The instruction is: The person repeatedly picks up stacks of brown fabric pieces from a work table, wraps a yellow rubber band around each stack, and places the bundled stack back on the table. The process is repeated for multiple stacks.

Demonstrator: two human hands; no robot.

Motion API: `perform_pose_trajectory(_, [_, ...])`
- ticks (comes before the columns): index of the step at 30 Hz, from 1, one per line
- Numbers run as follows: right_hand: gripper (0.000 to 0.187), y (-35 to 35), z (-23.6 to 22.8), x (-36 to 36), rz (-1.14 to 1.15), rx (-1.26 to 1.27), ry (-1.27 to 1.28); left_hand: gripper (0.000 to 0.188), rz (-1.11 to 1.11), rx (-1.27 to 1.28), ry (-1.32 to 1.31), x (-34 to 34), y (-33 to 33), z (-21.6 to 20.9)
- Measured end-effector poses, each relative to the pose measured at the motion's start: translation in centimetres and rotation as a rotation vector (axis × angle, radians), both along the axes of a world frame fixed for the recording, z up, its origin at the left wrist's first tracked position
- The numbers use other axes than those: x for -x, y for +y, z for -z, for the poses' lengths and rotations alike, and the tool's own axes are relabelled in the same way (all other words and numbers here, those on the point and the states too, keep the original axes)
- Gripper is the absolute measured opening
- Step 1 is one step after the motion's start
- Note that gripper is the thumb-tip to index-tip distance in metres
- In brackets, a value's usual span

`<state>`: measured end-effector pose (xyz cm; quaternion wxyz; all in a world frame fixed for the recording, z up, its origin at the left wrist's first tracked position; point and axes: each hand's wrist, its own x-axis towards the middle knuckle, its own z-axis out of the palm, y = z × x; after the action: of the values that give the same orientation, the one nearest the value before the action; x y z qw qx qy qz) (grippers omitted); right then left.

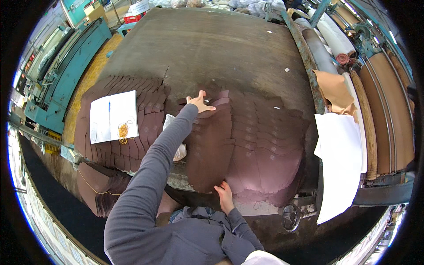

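Observation:
Dark brown cut pieces of sheet material, perhaps fabric, lie overlapped in rows on a wide table. My left hand (201, 102) reaches over the far end of a long brown stack (210, 154), its fingers spread and open. Narrow lighter strips (224, 97) stick out beside that hand. At the near end of the same stack, my right hand (225, 196) is closed at the edge, its thumb and fingers on the brown piece; some of its fingers are hidden. A white plastic-wrapped bundle (180, 152) lies partly behind my left forearm.
White sheets (113, 115) with yellow rubber bands (125, 131) rest on the left rows. More brown pieces (269, 154) spread to the right. A tied stack (99, 187) sits lower left. A handwheel (291, 217), white paper (340, 163) and rolls (331, 35) are at the right.

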<state>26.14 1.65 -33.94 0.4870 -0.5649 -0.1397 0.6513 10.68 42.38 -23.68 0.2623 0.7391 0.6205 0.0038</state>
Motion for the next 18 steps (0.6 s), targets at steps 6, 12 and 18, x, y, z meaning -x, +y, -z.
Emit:
perform_pose_trajectory(6, [0.061, 2.9, -3.2, 3.0, 0.032, 0.016, -0.565, 0.092, 0.121, 0.013, 0.233, 2.5, -2.8, -0.6])
perform_pose_trajectory(12, [0.052, 7.5, -4.3, 4.5, 0.017, -0.314, -0.912, 0.086, 0.129, 0.279, -0.115, 7.7, -0.6, 1.3])
perform_pose_trajectory(18, [0.033, 11.8, -2.9, 3.9, 0.178, -0.423, -0.95, 0.09, 0.269, 0.745, -0.693, 8.2, -3.7, -1.4])
